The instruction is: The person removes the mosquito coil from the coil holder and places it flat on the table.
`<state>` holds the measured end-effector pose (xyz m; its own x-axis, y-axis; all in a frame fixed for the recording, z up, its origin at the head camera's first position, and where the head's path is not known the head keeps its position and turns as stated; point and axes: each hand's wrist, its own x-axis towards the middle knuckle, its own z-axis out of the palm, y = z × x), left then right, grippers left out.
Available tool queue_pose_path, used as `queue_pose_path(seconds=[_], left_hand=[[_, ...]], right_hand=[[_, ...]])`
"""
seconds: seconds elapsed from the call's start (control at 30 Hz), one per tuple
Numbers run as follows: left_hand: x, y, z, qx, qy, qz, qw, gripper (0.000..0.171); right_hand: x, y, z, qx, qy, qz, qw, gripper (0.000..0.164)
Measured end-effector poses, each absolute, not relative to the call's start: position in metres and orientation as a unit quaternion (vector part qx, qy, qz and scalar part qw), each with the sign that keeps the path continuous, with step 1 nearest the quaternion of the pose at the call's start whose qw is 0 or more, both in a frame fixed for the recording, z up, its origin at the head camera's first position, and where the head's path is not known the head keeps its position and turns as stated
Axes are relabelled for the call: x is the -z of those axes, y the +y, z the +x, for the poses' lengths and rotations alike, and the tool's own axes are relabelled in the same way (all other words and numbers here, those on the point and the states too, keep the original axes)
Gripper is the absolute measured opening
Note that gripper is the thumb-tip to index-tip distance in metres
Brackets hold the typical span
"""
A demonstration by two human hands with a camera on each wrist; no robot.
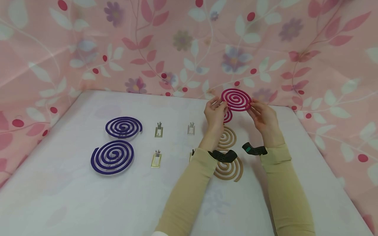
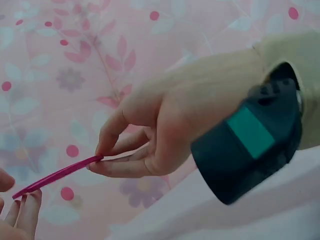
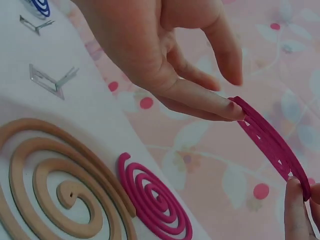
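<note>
A magenta mosquito coil [image 1: 236, 99] is held up above the far right of the table, nearly edge-on in both wrist views. My right hand [image 1: 265, 119] pinches its right rim between thumb and fingers [image 2: 120, 162]. At the opposite rim, my left hand [image 1: 215, 114] touches the coil with extended fingertips [image 3: 231, 109] from beneath; its thumb stands apart from the coil. Below the left hand lies a second magenta coil [image 3: 156, 197], partly hidden in the head view. Tan coils [image 1: 226, 137] lie nearer, the closest partly covered by the left wrist.
Two purple coils [image 1: 124, 127] lie at the left. Small metal coil stands [image 1: 158, 131] are spread across the middle of the white-covered table [image 1: 88, 203]; one is mostly behind the left sleeve. Floral pink cloth [image 1: 183, 49] hangs behind and at the sides.
</note>
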<state>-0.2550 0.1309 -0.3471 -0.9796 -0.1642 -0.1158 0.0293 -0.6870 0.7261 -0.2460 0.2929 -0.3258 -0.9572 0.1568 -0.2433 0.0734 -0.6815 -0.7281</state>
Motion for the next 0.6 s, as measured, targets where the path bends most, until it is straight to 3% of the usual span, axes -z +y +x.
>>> queue_pose_path(seconds=[0.27,0.6], left_hand=[[0.36,0.132,-0.262,0.931,-0.357,0.073,0.023,0.027],[0.373,0.134,-0.262,0.921,-0.373,0.05,-0.102,0.043]], right_hand=[[0.339,0.3,-0.252,-0.888,-0.423,-0.173,0.041,0.013],[0.352,0.326,-0.253,-0.879,-0.417,-0.226,0.048,0.023]])
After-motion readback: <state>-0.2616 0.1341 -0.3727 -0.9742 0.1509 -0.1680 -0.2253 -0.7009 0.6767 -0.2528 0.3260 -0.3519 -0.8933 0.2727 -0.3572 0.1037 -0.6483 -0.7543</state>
